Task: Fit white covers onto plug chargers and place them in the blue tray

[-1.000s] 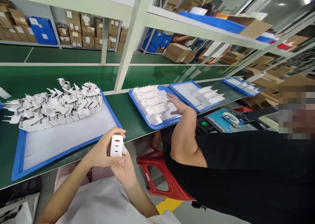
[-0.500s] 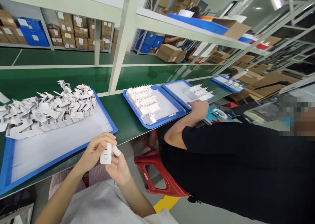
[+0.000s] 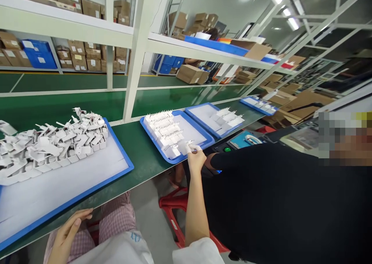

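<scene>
My right hand [image 3: 195,158] reaches forward to the near edge of the middle blue tray [image 3: 203,135]. Its fingertips, in white finger cots, pinch a white charger [image 3: 187,145] at the end of the rows of white chargers [image 3: 164,131] lying there. My left hand [image 3: 67,233] hangs low by my lap, just under the front edge of the green table [image 3: 139,140]. Its fingers are loosely apart and hold nothing. Above it lies the big blue tray [image 3: 124,158] with a heap of white chargers [image 3: 52,140].
A person in a black shirt [image 3: 285,202] stands close on my right, an arm beside my right hand. Two more blue trays [image 3: 203,113] with chargers lie farther right. A red stool [image 3: 171,206] stands below. White shelf posts [image 3: 135,55] rise behind the trays.
My right hand left my lap and carried the white charger out to the middle tray. My left hand let go and dropped below the table edge. The other person's hand drew back.
</scene>
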`<state>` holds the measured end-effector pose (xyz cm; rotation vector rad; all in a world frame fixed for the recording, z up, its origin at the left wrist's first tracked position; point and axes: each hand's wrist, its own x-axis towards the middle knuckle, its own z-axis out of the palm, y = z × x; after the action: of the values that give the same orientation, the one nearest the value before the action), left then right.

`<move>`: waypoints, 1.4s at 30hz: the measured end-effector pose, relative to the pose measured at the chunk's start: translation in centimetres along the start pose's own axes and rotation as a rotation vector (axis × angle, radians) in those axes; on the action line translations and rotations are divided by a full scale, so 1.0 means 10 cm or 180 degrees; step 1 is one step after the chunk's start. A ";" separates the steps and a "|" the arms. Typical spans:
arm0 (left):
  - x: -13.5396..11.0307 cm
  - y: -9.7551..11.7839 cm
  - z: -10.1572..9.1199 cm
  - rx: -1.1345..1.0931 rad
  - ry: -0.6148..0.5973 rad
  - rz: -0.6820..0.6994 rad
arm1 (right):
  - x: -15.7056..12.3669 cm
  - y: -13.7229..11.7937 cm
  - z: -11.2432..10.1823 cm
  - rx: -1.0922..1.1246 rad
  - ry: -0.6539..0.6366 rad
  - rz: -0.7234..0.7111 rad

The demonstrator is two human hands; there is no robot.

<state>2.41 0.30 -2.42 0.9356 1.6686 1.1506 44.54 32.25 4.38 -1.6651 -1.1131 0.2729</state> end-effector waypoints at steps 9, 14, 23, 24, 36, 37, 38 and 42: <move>0.02 0.18 0.04 0.0069 0.0040 0.0009 | -0.03 0.29 0.20 -0.0671 -0.0615 -0.0462; 0.03 0.16 0.02 0.0048 0.0026 0.0093 | 0.01 0.42 0.11 -0.0605 -0.1060 -0.0632; 0.01 0.08 0.02 -0.0096 -0.0048 0.0117 | -0.07 0.40 0.10 -0.0031 -0.1398 -0.0652; 0.01 0.08 0.02 -0.0072 -0.0060 0.0143 | -0.08 0.40 0.10 0.0004 -0.1411 -0.0635; -0.14 0.23 0.06 0.0087 0.0042 0.0212 | -0.66 -0.27 0.13 0.0477 0.0221 -0.0765; -0.15 0.24 0.06 0.0049 0.0055 0.0210 | -0.81 -0.43 0.24 0.0733 0.0270 -0.0878; -0.16 0.26 0.06 0.0005 0.0086 0.0209 | -0.98 -0.60 0.39 0.0884 0.0011 -0.1053; -0.21 0.36 0.07 -0.0107 0.0125 0.0354 | -1.54 -1.23 1.24 0.0225 -0.2743 -0.1877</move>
<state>4.16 -0.39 1.44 1.0010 1.6406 1.2747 21.63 28.18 4.54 -1.0708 -2.1386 0.6621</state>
